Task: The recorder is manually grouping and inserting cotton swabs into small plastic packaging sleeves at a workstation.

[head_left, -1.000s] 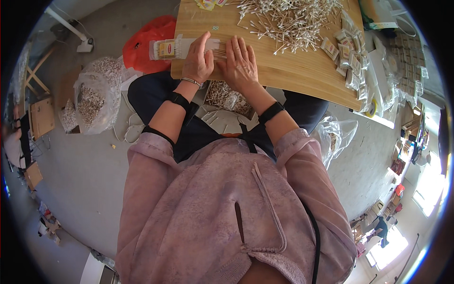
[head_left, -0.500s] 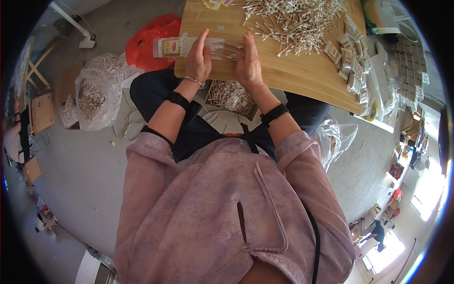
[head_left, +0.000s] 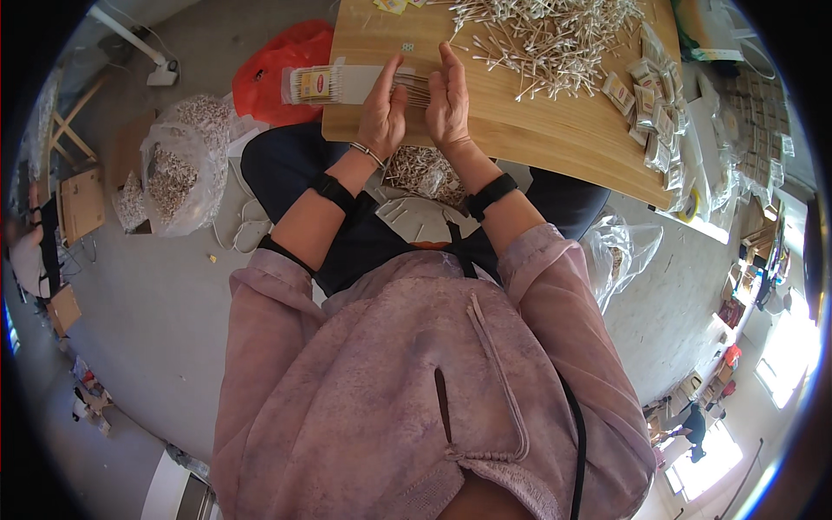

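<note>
A small layer of cotton swabs [head_left: 414, 88] lies crosswise on the table, between my two upright palms. My left hand [head_left: 383, 114] is at their left ends and my right hand [head_left: 448, 111] at their right ends, both with fingers stretched out. The palms seem to touch the swab tips; I cannot tell how firmly. Just left of my left hand, a clear packet of swabs with a yellow label [head_left: 314, 84] sits at the table's left edge, beside a whitish strip [head_left: 351, 92].
A large heap of loose swabs [head_left: 555, 39] covers the table's [head_left: 537, 130] far side. Filled packets [head_left: 654, 100] pile up at the right. A red plastic bag [head_left: 277, 65] hangs at the left edge. A box of swabs [head_left: 425, 173] stands below the near edge; a bulging clear bag [head_left: 178, 173] stands left.
My right hand has moved left toward my left hand, which has shifted slightly right. The gap between the palms, with the swabs in it, is narrower.
</note>
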### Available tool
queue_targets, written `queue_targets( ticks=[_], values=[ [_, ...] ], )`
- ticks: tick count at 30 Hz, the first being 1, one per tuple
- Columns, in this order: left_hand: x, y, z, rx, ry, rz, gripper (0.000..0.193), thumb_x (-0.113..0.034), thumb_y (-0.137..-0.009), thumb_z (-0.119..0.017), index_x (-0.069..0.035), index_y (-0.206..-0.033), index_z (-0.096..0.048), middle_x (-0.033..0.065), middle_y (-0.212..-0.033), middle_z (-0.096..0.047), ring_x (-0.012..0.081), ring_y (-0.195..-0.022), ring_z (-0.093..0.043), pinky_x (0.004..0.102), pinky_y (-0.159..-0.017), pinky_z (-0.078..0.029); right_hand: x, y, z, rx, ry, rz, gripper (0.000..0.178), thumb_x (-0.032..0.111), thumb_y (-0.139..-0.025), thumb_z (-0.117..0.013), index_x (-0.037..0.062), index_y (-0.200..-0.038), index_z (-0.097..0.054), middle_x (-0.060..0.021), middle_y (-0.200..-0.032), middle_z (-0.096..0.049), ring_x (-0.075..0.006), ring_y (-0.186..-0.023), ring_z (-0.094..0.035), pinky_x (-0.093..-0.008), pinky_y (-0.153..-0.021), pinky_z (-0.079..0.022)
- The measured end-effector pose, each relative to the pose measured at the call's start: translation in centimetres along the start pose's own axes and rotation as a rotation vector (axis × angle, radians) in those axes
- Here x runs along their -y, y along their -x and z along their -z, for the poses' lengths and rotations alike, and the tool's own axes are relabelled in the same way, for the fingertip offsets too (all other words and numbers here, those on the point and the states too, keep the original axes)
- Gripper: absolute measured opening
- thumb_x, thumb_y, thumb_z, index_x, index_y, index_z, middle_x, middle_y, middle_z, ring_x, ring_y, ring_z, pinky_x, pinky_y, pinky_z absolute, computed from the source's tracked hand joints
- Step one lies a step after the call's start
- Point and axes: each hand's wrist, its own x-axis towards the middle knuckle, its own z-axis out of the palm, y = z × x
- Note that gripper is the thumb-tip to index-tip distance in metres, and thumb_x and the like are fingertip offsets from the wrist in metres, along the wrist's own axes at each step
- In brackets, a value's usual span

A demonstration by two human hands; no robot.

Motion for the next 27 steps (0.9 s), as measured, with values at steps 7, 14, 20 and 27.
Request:
queue_targets(
  ticks=[7,14,20,27],
  values=[
    [1.0,-0.8,0.0,-0.078,0.060,0.070,0.044,-0.015,-0.098,-0.042,-0.001,-0.139,-0.034,0.0182,-0.135,-0.047,0.0285,-0.126,-0.045,0.0344,-0.102,-0.036,-0.1,0.0,-0.6,-0.082,-0.066,-0.005,0.044,0.020,-0.099,-0.037,-0.0042,-0.136,-0.034,-0.0241,-0.140,-0.039,-0.0339,-0.133,-0.035,-0.0359,-0.107,-0.030],
    [0.9,-0.7,0.0,-0.093,0.346,0.139,0.048,-0.029,-0.101,-0.038,0.001,-0.138,-0.036,0.0177,-0.137,-0.045,0.0260,-0.130,-0.039,0.0335,-0.107,-0.029,0.1,-0.5,0.8,0.001,0.068,0.053,0.046,0.019,-0.098,-0.038,-0.0049,-0.136,-0.032,-0.0258,-0.140,-0.037,-0.0369,-0.134,-0.031,-0.0384,-0.109,-0.028],
    [1.1,-0.8,0.5,-0.179,0.563,0.218,0.054,-0.035,-0.101,-0.034,0.004,-0.138,-0.033,0.0215,-0.142,-0.037,0.0273,-0.136,-0.030,0.0358,-0.112,-0.021,1.8,1.9,2.7,0.427,0.929,0.262,0.076,0.040,-0.090,-0.052,-0.0064,-0.142,-0.021,-0.0233,-0.151,-0.015,-0.0350,-0.142,-0.009,-0.0433,-0.115,-0.010],
    [1.2,-1.1,-0.1,-0.172,0.574,0.190,0.055,-0.037,-0.101,-0.035,0.006,-0.136,-0.036,0.0235,-0.140,-0.039,0.0290,-0.133,-0.034,0.0359,-0.111,-0.024,0.3,2.0,1.9,0.476,1.083,0.279,0.078,0.051,-0.092,-0.039,-0.0044,-0.143,-0.019,-0.0216,-0.152,-0.014,-0.0325,-0.142,-0.008,-0.0430,-0.115,-0.008]
  ],
)
